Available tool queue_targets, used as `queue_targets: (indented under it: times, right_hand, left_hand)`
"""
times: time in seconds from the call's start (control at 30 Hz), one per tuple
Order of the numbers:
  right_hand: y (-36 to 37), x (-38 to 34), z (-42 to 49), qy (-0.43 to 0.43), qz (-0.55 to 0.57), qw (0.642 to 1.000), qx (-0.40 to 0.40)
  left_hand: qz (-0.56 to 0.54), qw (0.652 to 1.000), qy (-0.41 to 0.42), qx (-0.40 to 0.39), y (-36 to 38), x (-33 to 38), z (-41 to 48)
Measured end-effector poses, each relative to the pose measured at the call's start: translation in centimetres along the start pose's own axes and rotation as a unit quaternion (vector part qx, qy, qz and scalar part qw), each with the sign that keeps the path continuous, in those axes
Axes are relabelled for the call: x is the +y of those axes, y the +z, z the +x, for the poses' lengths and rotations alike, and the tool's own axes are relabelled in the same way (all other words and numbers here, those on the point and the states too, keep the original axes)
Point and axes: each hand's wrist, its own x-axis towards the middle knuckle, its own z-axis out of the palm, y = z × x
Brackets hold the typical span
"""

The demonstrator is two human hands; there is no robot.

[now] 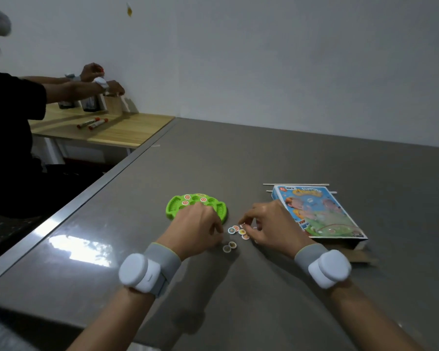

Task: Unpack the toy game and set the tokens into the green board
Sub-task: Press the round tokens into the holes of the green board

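The green board (174, 207) lies on the grey table, with three round tokens (187, 197) seated in its far holes. Several loose tokens (232, 230) lie just right of the board, and two more (229, 247) sit nearer to me. My left hand (197, 225) covers the board's near right part, fingers curled down toward the loose tokens; whether it holds one is hidden. My right hand (269, 228) pinches a token (242, 225) at the edge of the pile. The blue game box (319, 211) lies flat to the right.
Two thin white sticks (295, 184) lie behind the box. An opened cardboard flap (360, 254) sticks out at its near end. At the far left another person works at a wooden table (127, 130) with red markers. The grey table's metal edge (91, 183) runs along the left.
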Motion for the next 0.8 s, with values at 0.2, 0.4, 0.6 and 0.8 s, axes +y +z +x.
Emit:
queue_targets:
  times: [0.2, 0.4, 0.6, 0.8]
  right_hand:
    - [0.6, -0.9, -1.5, 0.007, 0.052, 0.997, -0.052]
    - [1.4, -1.3, -1.3, 0.004, 0.026, 0.997, -0.071]
    - [1.6, -1.3, -1.3, 0.000, 0.017, 0.998, -0.066]
    - [1.3, -1.3, -1.3, 0.009, 0.029, 0.998, -0.047]
  left_hand:
    - [0.002, 0.999, -0.004, -0.047, 0.5, 1.2, -1.0]
    - [0.002, 0.999, -0.017, -0.037, 0.7, 1.6, -1.1]
    - [-0.010, 1.000, -0.020, -0.018, 0.9, 1.5, -1.3]
    - [-0.011, 0.999, -0.033, -0.001, 0.3, 1.2, -1.4]
